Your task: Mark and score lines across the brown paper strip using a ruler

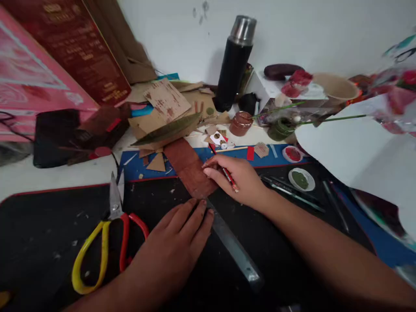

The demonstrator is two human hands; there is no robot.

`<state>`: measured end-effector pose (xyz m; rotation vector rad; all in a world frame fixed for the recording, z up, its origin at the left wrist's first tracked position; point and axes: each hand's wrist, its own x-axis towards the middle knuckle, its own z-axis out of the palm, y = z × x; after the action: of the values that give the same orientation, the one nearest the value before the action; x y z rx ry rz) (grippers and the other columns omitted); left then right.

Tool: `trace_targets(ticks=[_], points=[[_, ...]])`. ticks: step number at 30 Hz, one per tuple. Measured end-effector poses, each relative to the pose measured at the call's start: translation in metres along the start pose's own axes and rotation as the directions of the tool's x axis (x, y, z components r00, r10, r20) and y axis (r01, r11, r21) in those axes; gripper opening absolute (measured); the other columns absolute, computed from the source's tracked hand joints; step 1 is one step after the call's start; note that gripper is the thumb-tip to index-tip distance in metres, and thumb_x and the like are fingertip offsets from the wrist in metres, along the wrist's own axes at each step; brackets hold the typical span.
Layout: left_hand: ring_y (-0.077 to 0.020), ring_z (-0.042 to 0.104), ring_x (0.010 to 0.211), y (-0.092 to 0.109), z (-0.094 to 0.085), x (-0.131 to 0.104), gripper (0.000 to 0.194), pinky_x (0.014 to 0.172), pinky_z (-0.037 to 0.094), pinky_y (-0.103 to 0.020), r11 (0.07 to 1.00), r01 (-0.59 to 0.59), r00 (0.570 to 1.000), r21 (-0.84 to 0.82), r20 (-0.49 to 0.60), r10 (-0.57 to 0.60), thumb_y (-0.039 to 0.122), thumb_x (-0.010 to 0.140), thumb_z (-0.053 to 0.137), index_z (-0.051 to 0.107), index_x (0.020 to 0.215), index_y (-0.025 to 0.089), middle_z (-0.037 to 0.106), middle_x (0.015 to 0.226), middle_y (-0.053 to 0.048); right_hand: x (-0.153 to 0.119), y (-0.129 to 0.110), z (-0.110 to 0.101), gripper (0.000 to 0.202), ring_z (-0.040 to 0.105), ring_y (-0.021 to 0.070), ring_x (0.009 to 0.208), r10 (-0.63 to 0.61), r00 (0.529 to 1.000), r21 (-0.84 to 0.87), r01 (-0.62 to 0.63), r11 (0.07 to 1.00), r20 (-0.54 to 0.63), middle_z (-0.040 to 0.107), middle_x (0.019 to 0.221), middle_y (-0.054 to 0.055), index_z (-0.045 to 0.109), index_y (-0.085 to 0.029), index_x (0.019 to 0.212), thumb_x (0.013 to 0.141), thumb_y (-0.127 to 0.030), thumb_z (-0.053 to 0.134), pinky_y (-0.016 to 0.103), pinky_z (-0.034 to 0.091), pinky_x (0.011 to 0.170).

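Note:
A reddish-brown strip (186, 167) lies slanted over the blue and black mats at the centre. My right hand (238, 180) is closed around a red and black pencil (229, 177) and rests at the strip's right edge. A metal ruler (235, 247) runs from the strip's near end down to the right. My left hand (178, 238) lies flat with extended fingers, its fingertips at the strip's near end and beside the ruler's top. Left of that hand lie scissors (115, 210) with one yellow and one red handle, blades apart.
Behind the strip are cardboard scraps (167, 99), a long leaf-shaped piece (169, 129) and a black flask (234, 65). Paint jars (241, 123) and lids of paint (301, 179) stand to the right, near pens (292, 190). White paper (364, 147) is at the far right.

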<state>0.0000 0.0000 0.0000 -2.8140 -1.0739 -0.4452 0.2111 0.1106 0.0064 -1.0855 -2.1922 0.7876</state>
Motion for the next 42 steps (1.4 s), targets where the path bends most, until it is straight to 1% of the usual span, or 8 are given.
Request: trace_targets(ticks=[4,8,13,20,27,33,39,42], points=[[-0.0316,0.063,0.121,0.000,0.001,0.000,0.039,0.096,0.056,-0.043,1.000,-0.001,1.000,0.012,-0.006,0.001,0.012,0.097,0.044,0.066,0.130,0.010,0.071,0.132,-0.014,0.001,0.000,-0.002,0.017,0.075,0.0209,0.094,0.007,1.000,0.005,-0.007,1.000,0.002,0.079,0.100,0.005,0.069,-0.021,0.109,0.105,-0.033,0.058,0.031,0.052,0.084],[-0.0318,0.063,0.122,0.000,0.001,0.000,0.039,0.098,0.056,-0.043,1.000,-0.003,1.000,0.013,0.005,0.003,0.013,0.098,0.045,0.064,0.132,0.010,0.070,0.133,-0.014,0.000,0.001,-0.003,0.016,0.075,0.0207,0.093,0.023,1.000,-0.007,-0.023,1.000,0.006,0.079,0.099,0.003,0.069,-0.023,0.108,0.105,-0.035,0.058,0.031,0.052,0.083],[-0.0320,0.062,0.125,0.000,0.002,-0.001,0.040,0.099,0.055,-0.044,1.000,-0.017,1.000,0.014,0.025,0.016,0.015,0.098,0.046,0.062,0.135,0.010,0.069,0.135,-0.015,0.000,0.000,-0.004,0.017,0.075,0.0203,0.090,0.022,1.000,-0.010,-0.022,1.000,0.004,0.079,0.097,0.003,0.070,-0.023,0.108,0.104,-0.035,0.058,0.031,0.052,0.081],[-0.0318,0.064,0.124,0.002,0.005,-0.002,0.040,0.100,0.055,-0.044,1.000,-0.006,0.999,0.011,0.036,0.005,0.015,0.097,0.051,0.060,0.136,0.010,0.069,0.135,-0.016,-0.001,0.003,-0.004,0.019,0.075,0.0207,0.089,0.039,0.999,0.040,-0.040,0.998,0.017,0.079,0.095,0.003,0.069,-0.023,0.109,0.106,-0.037,0.056,0.031,0.052,0.080],[-0.0330,0.064,0.122,0.002,0.005,-0.002,0.040,0.098,0.055,-0.045,0.999,-0.032,0.999,0.034,0.023,0.031,0.013,0.097,0.048,0.062,0.134,0.007,0.069,0.133,-0.018,-0.001,0.004,-0.004,0.020,0.074,0.0214,0.090,0.028,0.999,0.045,-0.029,0.999,0.022,0.079,0.095,0.004,0.068,-0.022,0.109,0.106,-0.037,0.055,0.032,0.052,0.082],[-0.0312,0.062,0.125,0.001,0.010,-0.004,0.037,0.104,0.053,-0.044,1.000,0.001,1.000,0.002,0.002,-0.001,0.016,0.099,0.052,0.064,0.134,0.012,0.069,0.133,-0.016,-0.001,0.002,-0.005,0.019,0.073,0.0214,0.090,0.012,1.000,0.030,-0.013,0.999,0.014,0.078,0.095,0.004,0.068,-0.022,0.108,0.106,-0.036,0.055,0.032,0.051,0.082],[-0.0289,0.066,0.116,0.001,0.007,0.003,0.032,0.097,0.055,-0.044,1.000,0.011,0.998,0.022,-0.067,-0.009,0.020,0.105,0.044,0.067,0.127,0.014,0.073,0.123,-0.013,-0.002,0.003,-0.004,0.020,0.072,0.0211,0.086,0.016,1.000,0.053,-0.017,0.998,0.010,0.077,0.090,0.003,0.068,-0.022,0.106,0.106,-0.036,0.054,0.032,0.051,0.080],[-0.0263,0.068,0.108,0.001,0.004,0.007,0.034,0.093,0.056,-0.042,1.000,0.017,0.999,0.017,-0.045,-0.016,0.023,0.107,0.041,0.064,0.129,0.014,0.074,0.121,-0.012,-0.001,0.005,-0.005,0.020,0.071,0.0203,0.083,0.010,1.000,0.070,-0.010,0.997,-0.006,0.076,0.086,0.003,0.068,-0.022,0.103,0.107,-0.035,0.053,0.031,0.050,0.079]])
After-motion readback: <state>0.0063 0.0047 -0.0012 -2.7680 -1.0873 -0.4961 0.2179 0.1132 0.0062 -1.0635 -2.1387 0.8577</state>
